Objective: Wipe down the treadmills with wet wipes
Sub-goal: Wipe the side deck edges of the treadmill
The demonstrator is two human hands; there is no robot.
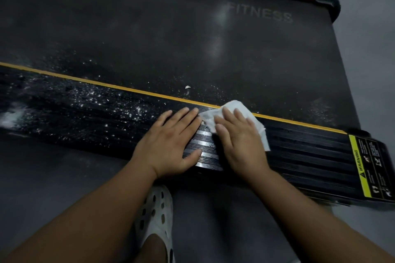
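— Where is our wipe (232,105)?
— Flat on the near rail (310,151), under our right hand (239,143), its far corner reaching the yellow stripe beside the belt (171,34).
— Which way does the rail run?
— Across us, left to right, dipping a little to the right. The white specks (92,100) lie to the left, past our left hand (171,145); the ribs to the right look clean to us.
— So the next stroke goes left?
— We judge so, along the ribs. Our left hand is nearer the specks and sits in the wipe's path.
— And our hands?
— The right presses the wipe with straight, slightly spread fingers, gripping nothing. The left lies palm down on the rail just beside it, fingers straight, holding nothing.
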